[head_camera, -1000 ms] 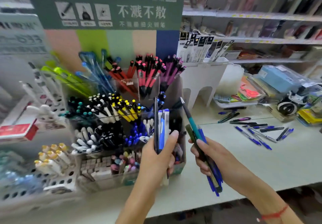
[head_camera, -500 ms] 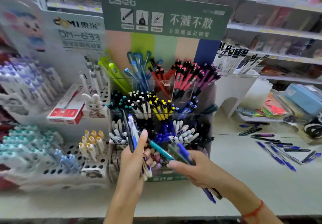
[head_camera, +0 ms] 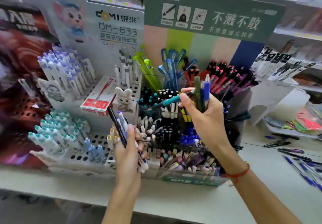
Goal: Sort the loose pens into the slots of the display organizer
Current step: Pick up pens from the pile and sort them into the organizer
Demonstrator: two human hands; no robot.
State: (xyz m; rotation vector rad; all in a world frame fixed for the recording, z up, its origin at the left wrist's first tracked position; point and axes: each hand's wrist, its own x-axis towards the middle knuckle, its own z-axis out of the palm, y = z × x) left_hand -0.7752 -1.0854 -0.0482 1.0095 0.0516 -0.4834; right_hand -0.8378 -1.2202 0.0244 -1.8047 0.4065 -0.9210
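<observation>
Pens are everywhere, lol. Display organizer sits on the tabletop, slots packed by colour under a green sign. Right hand is up over the organizer's middle rows, fingers curled round a small bunch of blue and dark pens while pinching a teal pen whose tip points toward the teal-capped slot. Left hand, at the organizer's left front corner, grips a black pen and some white-blue ones. More loose pens lie right of the organizer.
</observation>
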